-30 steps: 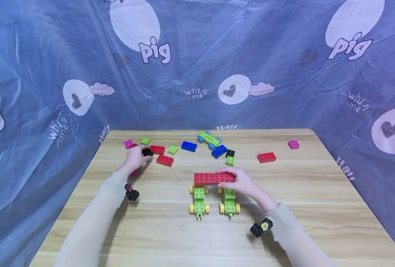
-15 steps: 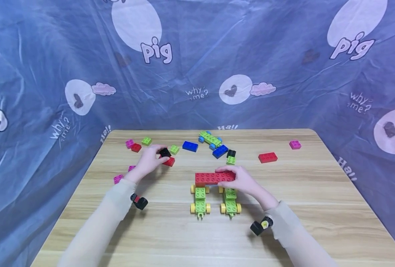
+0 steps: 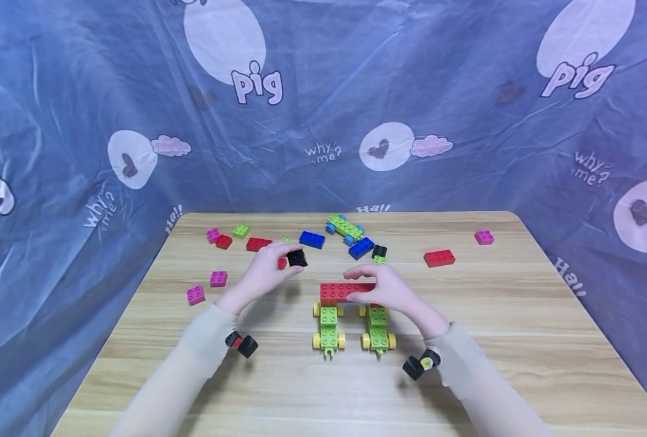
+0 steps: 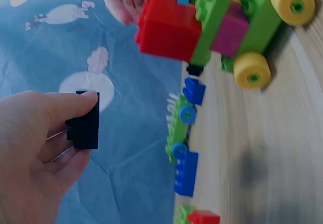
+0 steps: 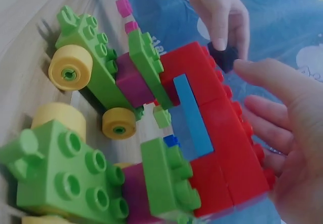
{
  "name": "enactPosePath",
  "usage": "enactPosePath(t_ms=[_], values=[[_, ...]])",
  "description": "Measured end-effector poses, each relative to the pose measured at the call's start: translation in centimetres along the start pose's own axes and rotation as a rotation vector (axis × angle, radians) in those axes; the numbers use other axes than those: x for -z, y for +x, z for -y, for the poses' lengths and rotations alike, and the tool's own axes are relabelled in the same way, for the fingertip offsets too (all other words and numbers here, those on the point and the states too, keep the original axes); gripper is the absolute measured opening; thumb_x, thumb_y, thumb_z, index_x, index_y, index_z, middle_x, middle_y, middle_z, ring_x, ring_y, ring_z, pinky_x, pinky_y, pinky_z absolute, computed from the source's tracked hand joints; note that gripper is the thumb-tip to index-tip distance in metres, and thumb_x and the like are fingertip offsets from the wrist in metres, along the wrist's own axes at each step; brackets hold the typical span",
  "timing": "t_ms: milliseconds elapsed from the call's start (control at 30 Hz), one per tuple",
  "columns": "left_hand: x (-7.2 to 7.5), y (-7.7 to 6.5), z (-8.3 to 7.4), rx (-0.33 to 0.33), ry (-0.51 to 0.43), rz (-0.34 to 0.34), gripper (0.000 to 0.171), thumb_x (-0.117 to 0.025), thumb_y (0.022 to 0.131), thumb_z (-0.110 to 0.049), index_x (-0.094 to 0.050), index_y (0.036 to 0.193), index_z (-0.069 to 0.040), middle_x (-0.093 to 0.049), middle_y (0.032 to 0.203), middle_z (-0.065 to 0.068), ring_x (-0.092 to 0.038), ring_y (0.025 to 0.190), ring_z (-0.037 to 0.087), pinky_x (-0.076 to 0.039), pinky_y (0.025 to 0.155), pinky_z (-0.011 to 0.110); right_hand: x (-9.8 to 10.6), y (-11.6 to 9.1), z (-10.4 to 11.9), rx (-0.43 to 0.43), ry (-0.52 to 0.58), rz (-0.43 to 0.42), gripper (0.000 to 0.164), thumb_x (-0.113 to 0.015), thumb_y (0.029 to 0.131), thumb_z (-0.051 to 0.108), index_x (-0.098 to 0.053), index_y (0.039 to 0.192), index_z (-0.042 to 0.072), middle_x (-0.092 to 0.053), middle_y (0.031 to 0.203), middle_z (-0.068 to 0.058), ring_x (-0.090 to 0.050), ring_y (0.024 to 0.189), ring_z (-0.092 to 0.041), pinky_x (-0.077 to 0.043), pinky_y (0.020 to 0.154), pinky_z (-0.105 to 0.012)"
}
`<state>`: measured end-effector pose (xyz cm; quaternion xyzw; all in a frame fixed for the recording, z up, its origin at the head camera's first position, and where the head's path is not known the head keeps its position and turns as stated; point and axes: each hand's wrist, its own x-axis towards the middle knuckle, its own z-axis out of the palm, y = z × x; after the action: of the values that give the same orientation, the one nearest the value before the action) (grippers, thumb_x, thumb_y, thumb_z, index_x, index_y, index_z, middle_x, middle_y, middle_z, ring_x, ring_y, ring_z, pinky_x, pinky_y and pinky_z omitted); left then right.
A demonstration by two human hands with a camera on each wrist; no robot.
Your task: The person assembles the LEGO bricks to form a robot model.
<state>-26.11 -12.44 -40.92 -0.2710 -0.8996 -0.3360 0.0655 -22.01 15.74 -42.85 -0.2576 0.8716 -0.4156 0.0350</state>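
Observation:
My left hand (image 3: 266, 267) pinches a black brick (image 3: 297, 258) between thumb and fingers, raised over the table. In the left wrist view, the black brick (image 4: 87, 125) is seen side-on with its studs toward the palm. Left of my right hand (image 3: 389, 288) shows a row of red bricks (image 3: 334, 293), bridging two green wheeled bases (image 3: 328, 331) with yellow wheels. That hand's fingers are spread loosely about the row's right end. Purple bricks (image 5: 133, 77) and a light blue piece (image 5: 194, 118) show under the red row in the right wrist view.
Behind the build lie blue bricks (image 3: 312, 240), a green car base (image 3: 345, 227) with blue wheels and a small black brick (image 3: 380, 250). Pink bricks (image 3: 218, 278) are at left; a red brick (image 3: 439, 258) lies at right. A blue printed cloth (image 3: 323, 109) hangs behind the table.
My left hand has carried the black brick right and nearer, from the loose bricks at left toward the red row. My right hand has loosened and shifted slightly left and up over the row's end.

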Motion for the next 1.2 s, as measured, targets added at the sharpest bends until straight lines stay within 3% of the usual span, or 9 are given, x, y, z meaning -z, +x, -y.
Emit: enactPosePath(t_ms=[100,167,333,500,1200], values=[[-0.2,-0.1,-0.6,-0.047,-0.003,-0.005,0.045,-0.076,0.083,-0.017,-0.064,0.125,-0.005,-0.067,0.119,0.013,-0.060,0.097,0.028,-0.051,0.075,0.038,-0.1,0.4,0.3,0.007,-0.045,0.024,0.044,-0.078,0.080,0.028,-0.068,0.117,0.006,-0.070,0.113,-0.006,-0.062,0.109,-0.026,-0.049,0.095,-0.048],[-0.4,-0.2,-1.0,-0.085,-0.005,-0.007,0.044,-0.076,0.083,-0.018,-0.064,0.124,-0.005,-0.066,0.121,0.012,-0.061,0.097,0.028,-0.051,0.075,0.038,-0.2,0.5,0.4,0.012,-0.065,0.034,0.045,-0.078,0.080,0.028,-0.068,0.117,0.003,-0.070,0.113,-0.007,-0.064,0.109,-0.026,-0.050,0.095,-0.046],[-0.7,-0.7,-2.0,-0.131,-0.023,0.012,0.045,-0.075,0.083,-0.017,-0.064,0.125,-0.006,-0.065,0.125,0.013,-0.059,0.116,0.032,-0.047,0.098,0.048,-0.5,0.7,0.3,-0.014,-0.118,0.036,0.045,-0.079,0.077,0.028,-0.070,0.115,0.004,-0.072,0.111,-0.008,-0.066,0.102,-0.023,-0.053,0.088,-0.038],[-1.0,-1.0,-2.3,-0.160,-0.053,0.051,0.045,-0.075,0.084,-0.016,-0.063,0.126,-0.005,-0.064,0.125,0.013,-0.058,0.118,0.031,-0.045,0.100,0.049,-0.7,0.7,0.1,-0.009,-0.163,0.029,0.043,-0.080,0.076,0.028,-0.071,0.112,0.008,-0.073,0.106,-0.005,-0.066,0.089,-0.014,-0.051,0.076,-0.028],[-3.0,-2.1,-2.0,-0.144,-0.066,0.173,0.045,-0.074,0.084,-0.020,-0.063,0.127,-0.009,-0.066,0.123,0.008,-0.057,0.117,0.026,-0.046,0.099,0.045,-1.2,0.5,-0.6,0.028,-0.153,-0.014,0.039,-0.079,0.078,0.029,-0.072,0.112,0.010,-0.073,0.103,-0.004,-0.061,0.076,-0.007,-0.047,0.063,-0.021]])
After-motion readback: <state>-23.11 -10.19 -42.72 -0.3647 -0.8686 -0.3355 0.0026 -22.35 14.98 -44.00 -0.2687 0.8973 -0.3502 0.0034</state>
